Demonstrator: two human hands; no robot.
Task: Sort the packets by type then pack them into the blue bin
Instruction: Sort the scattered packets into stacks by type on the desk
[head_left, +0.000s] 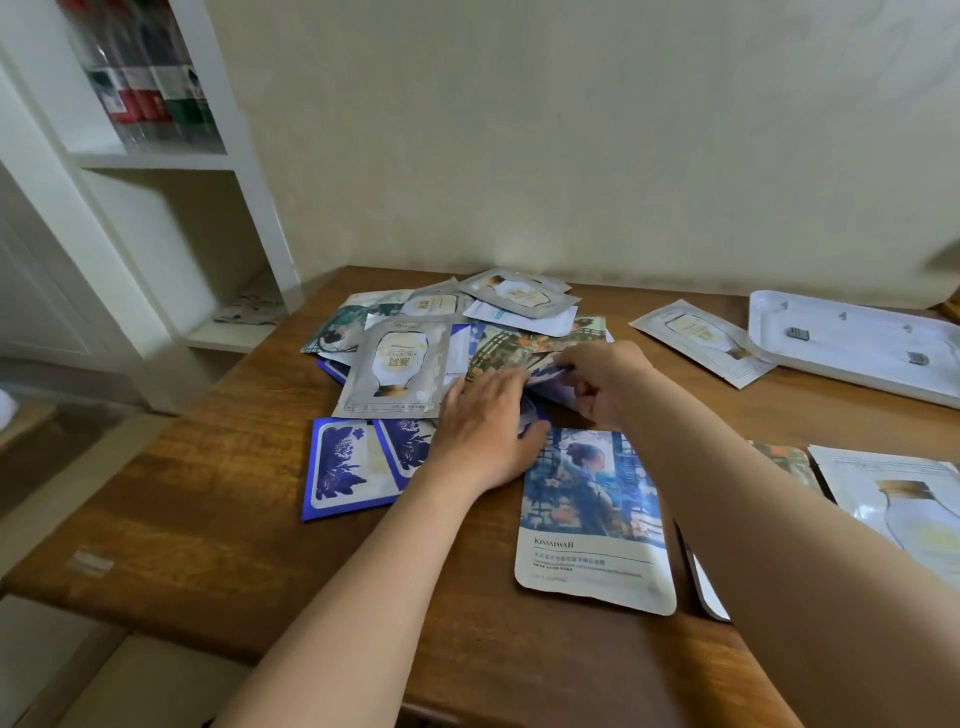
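1. The packets (452, 332) lie in a loose, overlapping heap at the middle of the counter (208, 493). A few sit apart: a painted-lady packet (592, 519) near the front edge, and a silver jar packet (701, 338) beside the white tray (852, 332). No blue bin is in view.
2. These look like flat foil sachets: light, thin, floppy and slick. They will likely slide over one another and buckle if pushed from the middle. An edge or corner, pinched between thumb and fingertips, seems the best hold. One buried in the heap probably needs its neighbours pinned while it is drawn out.
3. The right grip (597, 379) is curled, with thumb and fingers clamped on the bent edge of a blue-patterned packet (553, 375) in the heap.
4. The left grip (483, 431) lies flat, palm down, fingers fairly straight, resting on the heap just beside that packet — it holds nothing.
5. Sorting seems barely under way, judging by how mixed the heap is.
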